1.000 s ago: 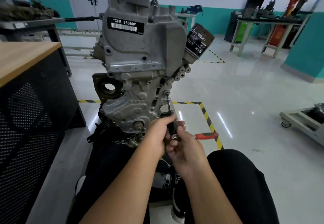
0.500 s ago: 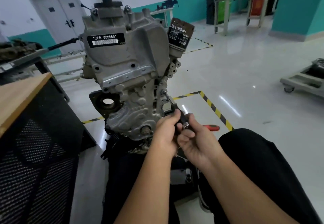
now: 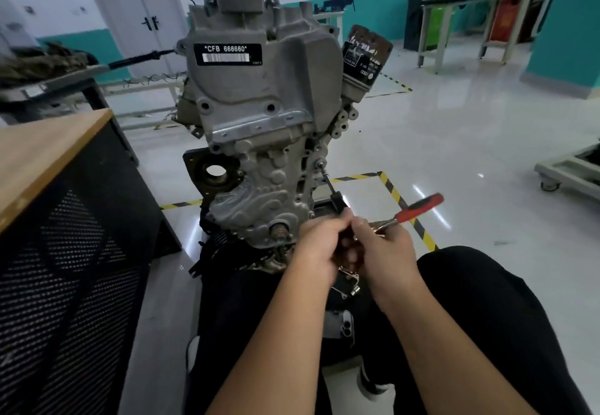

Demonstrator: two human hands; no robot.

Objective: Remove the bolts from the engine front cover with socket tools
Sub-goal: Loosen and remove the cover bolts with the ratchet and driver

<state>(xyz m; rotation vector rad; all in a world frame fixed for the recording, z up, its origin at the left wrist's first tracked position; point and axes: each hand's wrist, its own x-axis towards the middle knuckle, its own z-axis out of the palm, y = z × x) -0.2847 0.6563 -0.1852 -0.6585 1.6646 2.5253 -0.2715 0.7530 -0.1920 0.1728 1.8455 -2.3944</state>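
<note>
**Keeping the socket square on the right-edge cover bolt**

You had the grey cast-aluminium engine front cover [image 3: 259, 142] standing upright in front of you, and every place below is told from it. The bolt in hand [image 3: 319, 164] sat at the cover's right edge, about mid-height, with the slim black socket extension bar [image 3: 331, 187] seated on it and slanting down and to the right toward you.

Your left hand [image 3: 319, 249] was curled round the lower end of that bar, just below and right of the cover's bottom corner, its fingers wrapped on the tool. Your right hand [image 3: 384, 250] lay touching the left one, its fingers pinching the chrome ratchet [image 3: 386, 224] near the head, while the red handle [image 3: 418, 208] stuck out to the right, up and away from the cover. Whether your right palm also bore on the ratchet head, I could not tell.

To do this step well, I judged you needed to line the bar up with the bolt's axis; it looked tilted, and a tilted socket tends to slip and round the head. Pressing inward with the left hand while the right slid out onto the red handle would have given more leverage. Several other bolt holes along that edge looked empty, though that was hard to tell.
</note>
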